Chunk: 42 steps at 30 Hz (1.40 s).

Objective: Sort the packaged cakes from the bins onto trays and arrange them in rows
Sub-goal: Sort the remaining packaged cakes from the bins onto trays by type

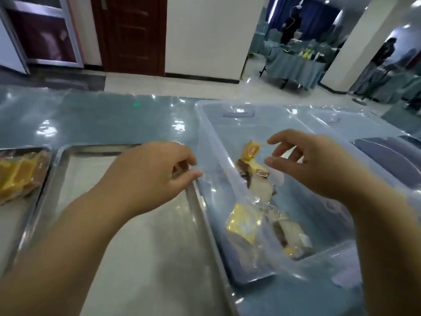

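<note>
Several packaged cakes [241, 222] lie below the right hand [319, 165], its fingers [282, 136] parted and empty. Probably light, soft, slippery: pinch a wrapper edge. The left hand [148, 176] curls; grip unclear.

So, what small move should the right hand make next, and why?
Probably close thumb and forefinger on the yellow cake packet in the clear bin: the right hand is open, holds nothing, and hovers right beside it.
</note>
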Each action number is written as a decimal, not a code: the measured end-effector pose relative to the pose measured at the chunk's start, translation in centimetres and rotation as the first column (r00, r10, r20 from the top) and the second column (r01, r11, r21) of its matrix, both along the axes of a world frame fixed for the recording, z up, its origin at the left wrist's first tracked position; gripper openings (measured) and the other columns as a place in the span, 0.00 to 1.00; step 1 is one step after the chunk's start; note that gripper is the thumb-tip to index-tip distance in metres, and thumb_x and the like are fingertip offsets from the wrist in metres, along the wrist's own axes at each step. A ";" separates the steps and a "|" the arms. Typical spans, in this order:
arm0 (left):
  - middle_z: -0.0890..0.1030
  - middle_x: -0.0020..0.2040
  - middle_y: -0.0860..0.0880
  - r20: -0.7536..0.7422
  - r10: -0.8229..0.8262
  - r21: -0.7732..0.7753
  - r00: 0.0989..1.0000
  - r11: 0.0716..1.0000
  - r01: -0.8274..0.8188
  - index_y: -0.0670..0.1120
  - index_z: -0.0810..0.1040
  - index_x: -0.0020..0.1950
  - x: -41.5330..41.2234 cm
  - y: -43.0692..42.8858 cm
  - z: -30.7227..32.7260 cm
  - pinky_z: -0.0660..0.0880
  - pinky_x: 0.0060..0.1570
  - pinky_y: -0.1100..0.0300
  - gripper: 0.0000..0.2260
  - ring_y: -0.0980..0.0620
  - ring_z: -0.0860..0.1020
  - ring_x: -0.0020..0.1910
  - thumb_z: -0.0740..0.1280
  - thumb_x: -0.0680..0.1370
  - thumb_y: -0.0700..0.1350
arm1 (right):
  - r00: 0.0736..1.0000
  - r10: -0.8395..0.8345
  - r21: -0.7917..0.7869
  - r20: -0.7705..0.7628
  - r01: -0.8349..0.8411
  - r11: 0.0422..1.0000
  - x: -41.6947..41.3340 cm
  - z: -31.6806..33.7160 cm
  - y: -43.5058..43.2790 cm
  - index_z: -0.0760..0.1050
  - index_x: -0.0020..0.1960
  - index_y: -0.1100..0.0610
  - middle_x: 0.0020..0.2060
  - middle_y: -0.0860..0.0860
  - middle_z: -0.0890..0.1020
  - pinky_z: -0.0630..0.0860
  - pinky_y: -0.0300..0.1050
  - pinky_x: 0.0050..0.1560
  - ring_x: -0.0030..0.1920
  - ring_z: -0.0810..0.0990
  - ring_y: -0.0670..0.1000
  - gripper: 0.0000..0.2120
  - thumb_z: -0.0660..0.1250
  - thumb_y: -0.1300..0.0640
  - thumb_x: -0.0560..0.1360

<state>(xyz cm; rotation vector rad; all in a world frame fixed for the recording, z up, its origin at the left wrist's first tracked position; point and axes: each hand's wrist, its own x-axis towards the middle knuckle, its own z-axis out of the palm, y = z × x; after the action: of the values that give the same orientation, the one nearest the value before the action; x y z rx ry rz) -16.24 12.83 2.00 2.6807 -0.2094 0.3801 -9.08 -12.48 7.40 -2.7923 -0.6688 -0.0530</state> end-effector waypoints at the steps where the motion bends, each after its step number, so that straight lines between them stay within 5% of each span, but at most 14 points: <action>1: 0.79 0.42 0.59 0.003 0.014 0.012 1.000 1.000 -0.014 0.57 0.79 0.50 0.7 -1.5 0.2 0.77 0.40 0.56 0.17 0.60 0.77 0.41 0.58 0.72 0.64 | 0.999 0.019 -0.042 -0.027 -0.021 0.999 1.0 -0.1 -1.5 0.72 0.60 0.42 0.46 0.39 0.78 0.75 0.40 0.45 0.43 0.77 0.41 0.18 0.66 0.41 0.71; 7: 0.73 0.42 0.60 -0.038 0.016 0.078 0.999 0.997 -0.013 0.57 0.75 0.49 5.2 -10.2 0.7 0.70 0.37 0.63 0.15 0.59 0.73 0.40 0.56 0.73 0.64 | 0.973 0.108 -0.324 -0.206 -0.172 0.930 6.8 -2.6 -7.5 0.69 0.64 0.43 0.54 0.42 0.78 0.70 0.41 0.49 0.48 0.75 0.44 0.22 0.65 0.38 0.73; 11: 0.75 0.46 0.58 -0.173 0.055 0.223 0.983 0.975 -0.015 0.56 0.74 0.56 8.5 -13.3 -0.2 0.74 0.45 0.57 0.15 0.55 0.74 0.47 0.59 0.76 0.62 | 0.930 0.169 -0.472 -0.327 -0.316 0.823 9.6 -5.6 -8.5 0.68 0.66 0.48 0.57 0.47 0.78 0.70 0.42 0.50 0.54 0.76 0.50 0.25 0.68 0.41 0.73; 16: 0.78 0.52 0.52 -0.330 0.071 0.335 0.941 0.941 0.046 0.55 0.75 0.56 10.9 -15.1 -2.0 0.72 0.45 0.56 0.13 0.49 0.76 0.52 0.63 0.76 0.58 | 0.820 0.175 -0.534 -0.545 -0.501 0.681 12.2 -11.0 -8.1 0.69 0.67 0.52 0.59 0.51 0.77 0.73 0.45 0.55 0.56 0.75 0.52 0.29 0.74 0.47 0.70; 22: 0.77 0.54 0.49 -0.333 0.130 0.512 0.934 0.857 0.063 0.52 0.74 0.58 11.1 -15.2 -2.7 0.71 0.41 0.56 0.12 0.46 0.78 0.51 0.66 0.76 0.53 | 0.768 0.091 -0.641 -0.634 -0.587 0.494 13.1 -17.2 -8.6 0.64 0.70 0.59 0.63 0.57 0.75 0.75 0.51 0.60 0.60 0.76 0.57 0.42 0.79 0.49 0.64; 27: 0.78 0.51 0.50 -0.337 0.164 0.550 0.927 0.833 0.052 0.52 0.77 0.55 11.3 -14.9 -3.2 0.68 0.37 0.57 0.09 0.45 0.79 0.47 0.67 0.75 0.49 | 0.765 -0.010 -0.640 -0.644 -0.531 0.555 12.1 -19.7 -9.0 0.51 0.73 0.61 0.64 0.58 0.71 0.73 0.44 0.52 0.60 0.75 0.57 0.49 0.78 0.52 0.65; 33: 0.79 0.50 0.50 -0.318 0.136 0.562 0.938 0.824 0.071 0.50 0.77 0.54 11.2 -14.8 -3.4 0.71 0.38 0.57 0.10 0.46 0.79 0.44 0.66 0.75 0.50 | 0.760 0.020 -0.625 -0.650 -0.549 0.555 13.6 -18.2 -8.8 0.69 0.64 0.52 0.58 0.51 0.77 0.75 0.45 0.53 0.54 0.77 0.53 0.36 0.79 0.45 0.61; 37: 0.79 0.50 0.50 -0.344 0.127 0.558 0.930 0.825 0.094 0.50 0.76 0.55 11.2 -14.8 -3.4 0.72 0.40 0.56 0.12 0.46 0.79 0.46 0.66 0.75 0.54 | 0.772 0.033 -0.554 -0.635 -0.484 0.677 14.7 -15.9 -8.4 0.68 0.62 0.49 0.57 0.48 0.76 0.75 0.45 0.54 0.55 0.75 0.52 0.35 0.80 0.48 0.61; 42: 0.79 0.53 0.50 -0.368 0.106 0.534 0.924 0.838 0.117 0.52 0.74 0.59 11.0 -15.0 -2.9 0.76 0.45 0.54 0.16 0.46 0.79 0.49 0.65 0.75 0.58 | 0.815 0.005 -0.517 -0.579 -0.372 0.771 16.0 -12.6 -8.4 0.64 0.48 0.44 0.44 0.44 0.74 0.72 0.43 0.44 0.47 0.75 0.49 0.27 0.80 0.49 0.60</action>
<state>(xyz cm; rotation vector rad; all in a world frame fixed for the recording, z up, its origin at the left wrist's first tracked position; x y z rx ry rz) -5.24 -2.15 -0.89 3.2450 -0.2333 -0.2690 6.89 -20.92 -5.16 -3.0297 -0.9400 1.1821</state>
